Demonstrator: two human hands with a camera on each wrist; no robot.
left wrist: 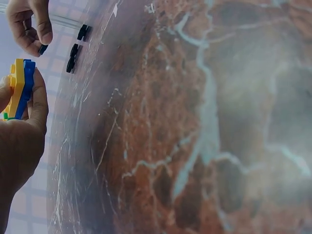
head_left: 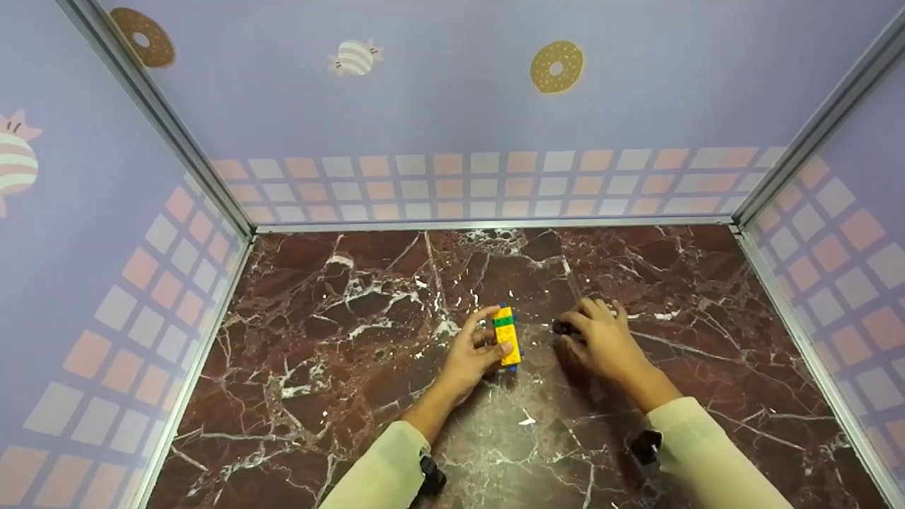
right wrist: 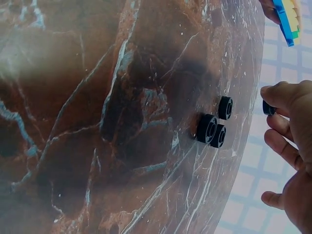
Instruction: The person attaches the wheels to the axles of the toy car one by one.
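My left hand grips a toy-brick block, yellow on top with a green band and blue pieces beneath. Its thumb lies on the yellow side, and in the left wrist view the fingers lie along the blue side. To the right, my right hand pinches a small black toy wheel between thumb and fingertip. Three more black wheels stand close together on the tabletop near that hand in the right wrist view. In the head view the hand partly hides them.
The tabletop is dark red marble pattern with white veins. Purple panels with pink and white squares stand at the back and both sides, joined by metal rails. Black wrist cameras sit at both sleeves.
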